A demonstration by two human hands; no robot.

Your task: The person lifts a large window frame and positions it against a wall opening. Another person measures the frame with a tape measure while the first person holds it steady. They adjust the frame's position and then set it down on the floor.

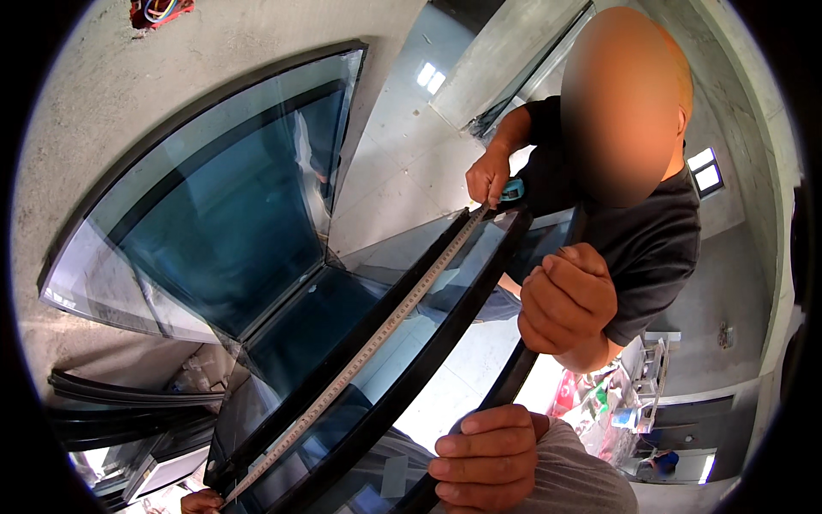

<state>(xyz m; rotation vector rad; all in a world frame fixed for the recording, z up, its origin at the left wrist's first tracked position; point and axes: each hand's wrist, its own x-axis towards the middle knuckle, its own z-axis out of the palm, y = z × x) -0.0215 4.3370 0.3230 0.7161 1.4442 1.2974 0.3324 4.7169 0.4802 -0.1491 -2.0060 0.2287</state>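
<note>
Glass, dark-framed: tinted rectangular window sash [402, 343], centre, running near-left to far-right. We judge it heavy, rigid, fragile, slick-faced; best held by the frame. Yellow steel measuring tape [377, 330] lies along its frame. Our right hand [488, 458] curls over the near frame edge; our left hand [203, 501], near left, pins the tape's end. A co-worker's hand [488, 176] anchors the far end.

So the glass pane [445, 343] runs diagonally from lower left up to the centre right of the frame, with the tape measure [377, 334] lying along its edge. My left hand [202, 501] sits at the tape's bottom end, lower left; my right hand [488, 458] is on the pane's rim at bottom centre. The other person's hand [488, 176] holds the tape's top end, upper centre, and their second hand [567, 300] is on the rim at right. The window [214, 206] fills the left.
</note>
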